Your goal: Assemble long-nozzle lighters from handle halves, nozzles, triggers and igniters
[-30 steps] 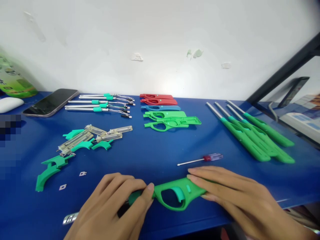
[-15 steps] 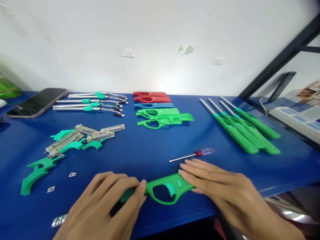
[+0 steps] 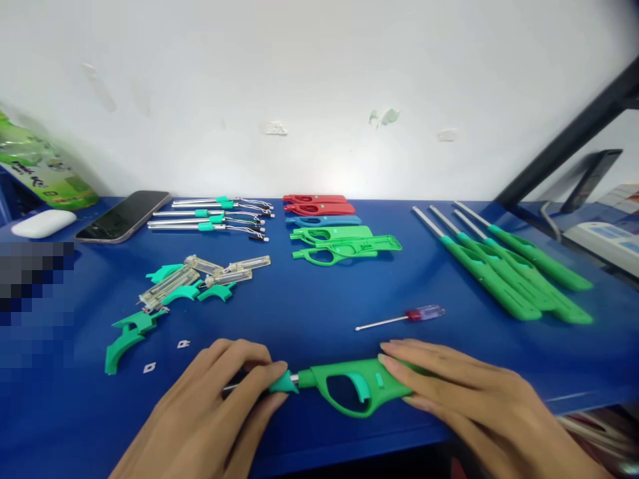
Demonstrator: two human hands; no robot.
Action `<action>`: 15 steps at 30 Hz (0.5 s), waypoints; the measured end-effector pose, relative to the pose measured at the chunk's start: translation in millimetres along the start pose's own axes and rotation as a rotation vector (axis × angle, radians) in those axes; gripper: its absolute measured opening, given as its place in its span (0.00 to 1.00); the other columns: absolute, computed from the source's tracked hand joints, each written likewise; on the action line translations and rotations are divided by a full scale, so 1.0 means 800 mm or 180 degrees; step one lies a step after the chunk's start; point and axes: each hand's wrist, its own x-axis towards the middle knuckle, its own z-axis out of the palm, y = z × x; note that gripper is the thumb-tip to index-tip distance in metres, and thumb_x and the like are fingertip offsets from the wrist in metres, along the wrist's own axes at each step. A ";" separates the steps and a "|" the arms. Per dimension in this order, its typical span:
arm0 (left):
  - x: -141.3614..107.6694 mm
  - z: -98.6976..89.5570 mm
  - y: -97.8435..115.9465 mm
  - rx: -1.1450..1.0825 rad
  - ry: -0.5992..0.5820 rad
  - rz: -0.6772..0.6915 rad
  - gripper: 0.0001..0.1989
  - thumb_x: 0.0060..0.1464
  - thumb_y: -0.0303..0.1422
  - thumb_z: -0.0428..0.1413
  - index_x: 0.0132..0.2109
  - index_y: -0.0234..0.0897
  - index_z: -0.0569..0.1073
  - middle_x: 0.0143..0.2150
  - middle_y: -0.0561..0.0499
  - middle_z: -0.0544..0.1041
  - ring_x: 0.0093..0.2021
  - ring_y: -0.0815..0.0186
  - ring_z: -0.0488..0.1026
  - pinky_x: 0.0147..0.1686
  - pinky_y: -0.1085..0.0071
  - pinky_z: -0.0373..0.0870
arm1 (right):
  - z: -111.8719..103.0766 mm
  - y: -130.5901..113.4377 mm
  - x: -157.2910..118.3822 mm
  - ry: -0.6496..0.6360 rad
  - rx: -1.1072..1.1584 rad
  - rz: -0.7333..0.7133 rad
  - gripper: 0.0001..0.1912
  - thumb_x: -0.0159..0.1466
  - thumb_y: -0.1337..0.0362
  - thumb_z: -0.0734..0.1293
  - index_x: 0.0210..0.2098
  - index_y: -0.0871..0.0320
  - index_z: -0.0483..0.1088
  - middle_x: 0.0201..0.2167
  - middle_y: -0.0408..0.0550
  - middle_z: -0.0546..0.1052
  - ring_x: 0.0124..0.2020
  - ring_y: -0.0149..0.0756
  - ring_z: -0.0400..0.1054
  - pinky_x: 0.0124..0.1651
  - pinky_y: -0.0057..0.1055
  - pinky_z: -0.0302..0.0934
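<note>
A green lighter body [image 3: 344, 376] with a teal trigger [image 3: 360, 384] lies near the front edge of the blue table. My right hand [image 3: 464, 392] is closed around its handle end. My left hand [image 3: 214, 406] pinches a teal collar [image 3: 284, 382] on a metal rod at the body's left end; a short length of metal shows between collar and body. Most of the rod is hidden under my left fingers. Behind the body, a screwdriver [image 3: 412, 315] with a red and clear handle rests on the table.
Assembled green lighters [image 3: 504, 266] lie at right. Red half-shells [image 3: 319, 205], a blue one and green ones [image 3: 344, 243] are behind. At left are metal rods [image 3: 210, 219], clear tanks [image 3: 170, 286], teal triggers [image 3: 124, 342], a phone [image 3: 124, 216] and a white case [image 3: 44, 223].
The view has shifted left, bringing the white case and green pouch into sight. The teal collar now shows at my left fingertips, with bare metal between it and the body.
</note>
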 end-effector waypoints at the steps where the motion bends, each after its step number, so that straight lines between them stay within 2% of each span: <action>1: 0.000 0.002 0.001 -0.0078 -0.0065 -0.0032 0.14 0.71 0.29 0.53 0.59 0.46 0.76 0.51 0.52 0.80 0.50 0.61 0.78 0.53 0.64 0.74 | 0.000 0.000 0.002 0.0079 0.0013 -0.0033 0.26 0.72 0.73 0.65 0.67 0.49 0.72 0.62 0.45 0.80 0.61 0.38 0.77 0.60 0.29 0.72; 3: 0.001 0.007 0.005 -0.0154 -0.0077 -0.0119 0.14 0.73 0.30 0.51 0.59 0.47 0.76 0.52 0.50 0.79 0.49 0.60 0.77 0.47 0.65 0.75 | 0.002 0.001 0.006 0.0213 0.0055 -0.0053 0.24 0.72 0.72 0.65 0.64 0.50 0.74 0.59 0.46 0.83 0.59 0.37 0.79 0.60 0.28 0.72; 6: -0.002 0.016 0.009 -0.0017 -0.0188 -0.0110 0.15 0.74 0.31 0.50 0.61 0.46 0.75 0.53 0.48 0.78 0.49 0.58 0.77 0.45 0.63 0.75 | 0.006 0.002 0.005 0.0273 0.0133 -0.0009 0.23 0.72 0.71 0.66 0.64 0.49 0.75 0.57 0.48 0.83 0.57 0.36 0.80 0.58 0.26 0.74; 10: -0.005 0.021 0.009 0.0414 -0.0308 0.0187 0.16 0.75 0.33 0.50 0.64 0.43 0.72 0.53 0.50 0.80 0.50 0.57 0.77 0.51 0.58 0.70 | 0.013 0.000 -0.010 0.0149 0.0214 0.0011 0.28 0.74 0.72 0.63 0.70 0.46 0.68 0.58 0.50 0.80 0.55 0.33 0.79 0.52 0.23 0.75; 12: -0.004 0.020 0.012 0.0459 -0.0176 0.0344 0.16 0.75 0.32 0.50 0.65 0.41 0.71 0.53 0.51 0.81 0.50 0.57 0.77 0.55 0.58 0.66 | 0.013 -0.001 -0.019 -0.0045 0.0136 0.0131 0.31 0.74 0.72 0.61 0.74 0.46 0.63 0.58 0.51 0.78 0.53 0.33 0.80 0.52 0.22 0.75; 15: -0.003 0.019 0.020 0.0351 0.0110 0.0266 0.16 0.77 0.32 0.47 0.65 0.40 0.70 0.54 0.53 0.82 0.53 0.58 0.77 0.61 0.60 0.62 | 0.011 -0.001 -0.028 -0.0351 -0.0078 0.0368 0.33 0.75 0.70 0.61 0.77 0.48 0.55 0.57 0.51 0.78 0.51 0.31 0.81 0.55 0.20 0.72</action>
